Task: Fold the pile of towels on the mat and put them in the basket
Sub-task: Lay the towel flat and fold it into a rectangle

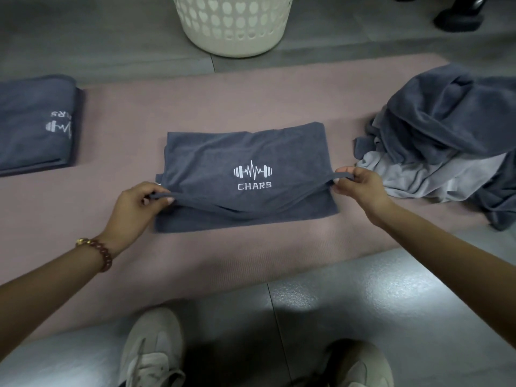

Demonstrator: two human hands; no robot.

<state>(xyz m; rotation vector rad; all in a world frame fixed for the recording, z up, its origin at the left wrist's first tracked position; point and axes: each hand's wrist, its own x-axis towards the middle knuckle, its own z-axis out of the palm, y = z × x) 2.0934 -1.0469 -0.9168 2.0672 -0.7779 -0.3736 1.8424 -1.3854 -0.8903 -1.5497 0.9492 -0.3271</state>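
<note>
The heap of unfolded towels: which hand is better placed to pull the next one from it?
Probably the right hand: it pinches an edge of the logo towel close beside the heap. The left hand pinches the opposite end, the whole towel's width away.

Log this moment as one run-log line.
phase: folding | left hand: pinches towel edge, left end | right hand: pinches same edge, right end | mat: folded towel left, unfolded pile right | basket: beyond mat

Light is dim and even. Nearer than the left hand and right hand, the glossy floor shows pale glare beside a dark shadow. Wide-angle distortion curves lines far outside both hands, and detail is slightly soft.
</note>
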